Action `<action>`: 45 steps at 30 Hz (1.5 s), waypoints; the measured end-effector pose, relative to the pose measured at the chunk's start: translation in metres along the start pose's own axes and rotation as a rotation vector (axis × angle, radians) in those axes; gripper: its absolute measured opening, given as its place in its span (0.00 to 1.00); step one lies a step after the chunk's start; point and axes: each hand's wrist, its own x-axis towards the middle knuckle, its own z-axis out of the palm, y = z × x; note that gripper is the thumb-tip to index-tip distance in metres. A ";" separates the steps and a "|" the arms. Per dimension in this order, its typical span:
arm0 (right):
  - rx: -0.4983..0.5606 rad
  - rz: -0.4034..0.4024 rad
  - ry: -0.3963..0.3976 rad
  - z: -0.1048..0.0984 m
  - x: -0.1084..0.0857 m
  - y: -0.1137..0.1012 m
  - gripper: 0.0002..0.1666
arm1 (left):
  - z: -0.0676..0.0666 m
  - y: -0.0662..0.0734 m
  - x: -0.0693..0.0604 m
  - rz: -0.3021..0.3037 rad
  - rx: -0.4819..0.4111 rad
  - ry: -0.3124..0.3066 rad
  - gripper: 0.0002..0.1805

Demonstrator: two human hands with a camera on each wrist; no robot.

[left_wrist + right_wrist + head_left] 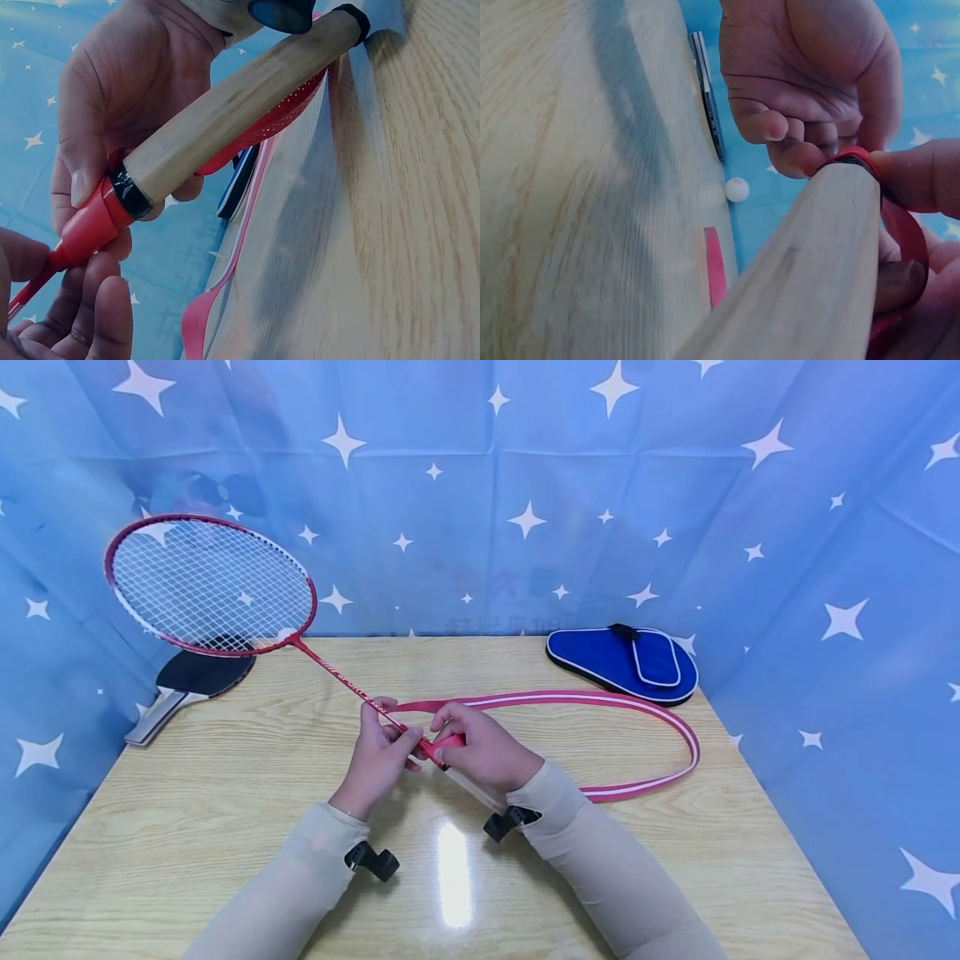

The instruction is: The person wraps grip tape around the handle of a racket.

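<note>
A red badminton racket (330, 668) is held above the table, its strung head at the upper left. My left hand (378, 756) pinches the lower shaft beside the red cone (88, 229). The handle (247, 105) is bare wood with black bands at both ends, slanting toward the right sleeve. At the handle's top my right hand (487, 747) pinches a red perforated grip tape (281, 120) against the cone, and the tape hangs beside the wood. A pink band with a white stripe (570, 697) curves over the table behind the right hand; its joining to the tape is hidden.
At the back left lies a black table tennis bat (202, 675) under the racket head. A blue bat case (600, 656) lies at the back right against the starry curtain (435, 552). The right wrist view shows a small white ball (736, 190) near the table's edge.
</note>
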 end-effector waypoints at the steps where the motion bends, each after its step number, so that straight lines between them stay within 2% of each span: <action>1: -0.014 0.000 0.001 0.000 0.000 0.000 0.16 | 0.000 0.000 0.000 0.000 -0.002 0.003 0.27; 10: -0.098 -0.013 -0.002 0.000 -0.001 -0.004 0.13 | 0.003 0.001 0.001 0.005 -0.040 0.022 0.26; 22: -0.101 -0.014 -0.022 -0.004 -0.003 -0.005 0.14 | 0.003 0.001 0.001 0.008 -0.023 0.002 0.26; 29: -0.151 -0.043 -0.012 -0.005 -0.004 -0.004 0.17 | 0.002 -0.001 0.001 -0.003 -0.064 -0.004 0.26; 39: -0.162 -0.092 0.014 -0.003 -0.001 -0.003 0.20 | 0.008 -0.005 -0.001 0.032 -0.116 0.022 0.24; 45: -0.185 -0.091 0.023 -0.003 0.000 -0.004 0.20 | 0.008 -0.008 0.001 0.033 -0.158 0.020 0.24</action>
